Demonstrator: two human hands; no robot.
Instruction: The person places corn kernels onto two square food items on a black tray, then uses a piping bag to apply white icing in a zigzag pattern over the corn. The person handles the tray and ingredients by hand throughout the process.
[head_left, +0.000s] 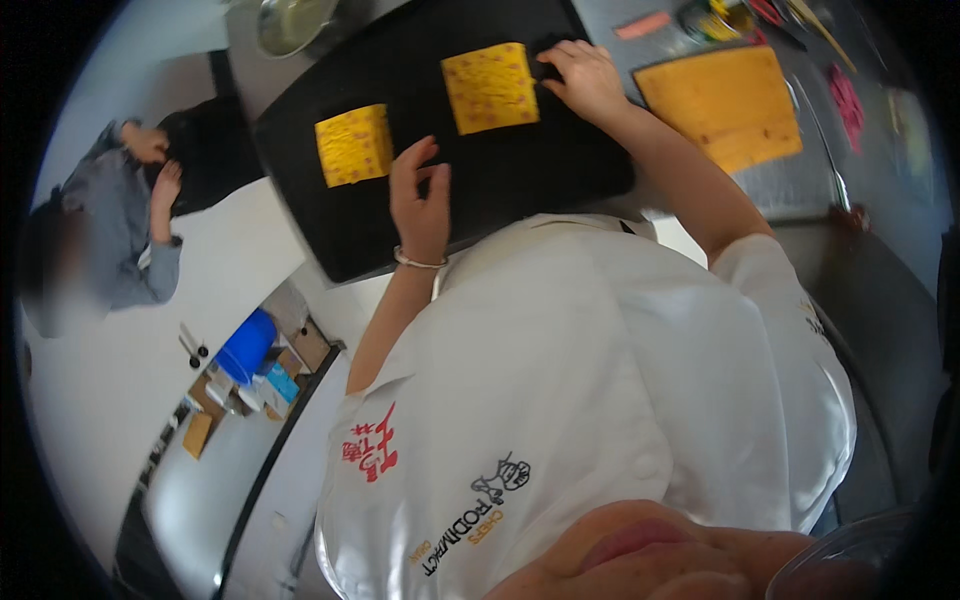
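On a black board (560,180), 2 flat yellow pieces are placed: a smaller square (352,147) at the left and a larger square (491,88) at the right, with bare board left between them. Both are roughly 4-sided and bright yellow, and both are marked with reddish-brown spots. On the larger square, the spots are scattered across the whole visible face; on the smaller square, they are seen more densely toward the right side, while the left part is a plainer yellow. The left hand (422,200) is positioned just beside the lower right edge of the smaller square, below and to the left of the larger square. Its fingers are extended, the thumb is held apart, and nothing is grasped. The right hand (590,82) is positioned just beside the right edge of the larger square. Its fingers are bent, a gap is left between fingers and thumb, and nothing is seen gripped. Whether either square is touched cannot be determined.
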